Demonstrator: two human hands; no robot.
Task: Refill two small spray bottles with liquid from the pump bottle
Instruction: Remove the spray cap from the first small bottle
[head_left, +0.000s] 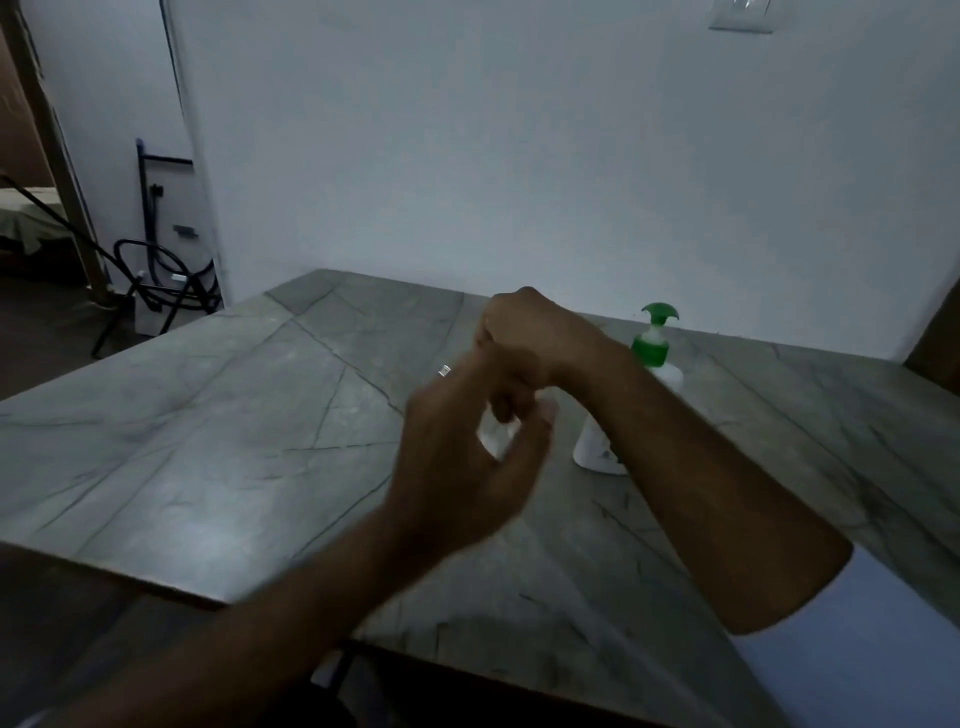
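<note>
A white pump bottle (657, 364) with a green pump head stands on the grey stone table (208, 441), partly hidden behind my right forearm. My left hand (462, 457) grips a small clear spray bottle (493, 436) above the table's middle; only a pale sliver of it shows between the fingers. My right hand (524, 338) is curled over the top of that bottle from above, and its fingertips are hidden. A second small spray bottle is nowhere in sight.
A white wall runs behind the table. To the left of the table, on the floor, a black folding chair frame (156, 291) leans near a doorway. The table's front edge lies close to my body.
</note>
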